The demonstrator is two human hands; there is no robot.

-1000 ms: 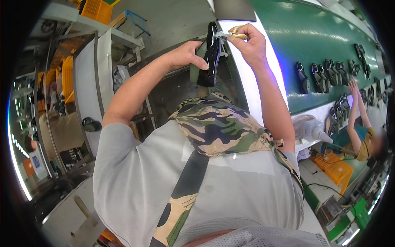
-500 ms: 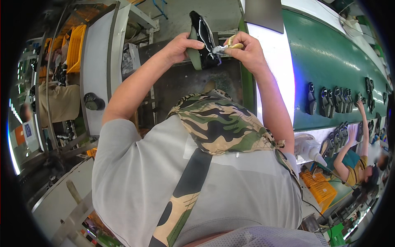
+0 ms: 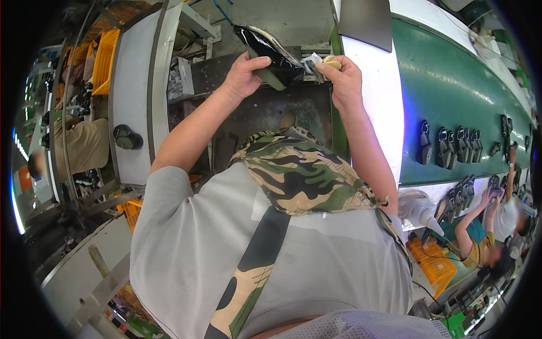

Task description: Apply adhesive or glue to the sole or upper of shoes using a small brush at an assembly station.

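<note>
Green tabletop (image 3: 451,73) off right, dark shoes (image 3: 424,148) lined along it. Left hand (image 3: 245,76) grips a glossy black shoe (image 3: 272,55), tilted, out beyond the camouflage apron (image 3: 305,181); right hand (image 3: 345,78) pinches a whitish wad (image 3: 310,62) and yellowish piece (image 3: 333,64) beside its lower end, contact unclear.

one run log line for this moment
left hand: holds glossy black-and-green piece | right hand: pinches whitish material beside it | nearby: black shoes on green surface

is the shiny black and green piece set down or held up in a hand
Held up: the left hand grips the shiny black and green piece, thumb across its side.
</note>
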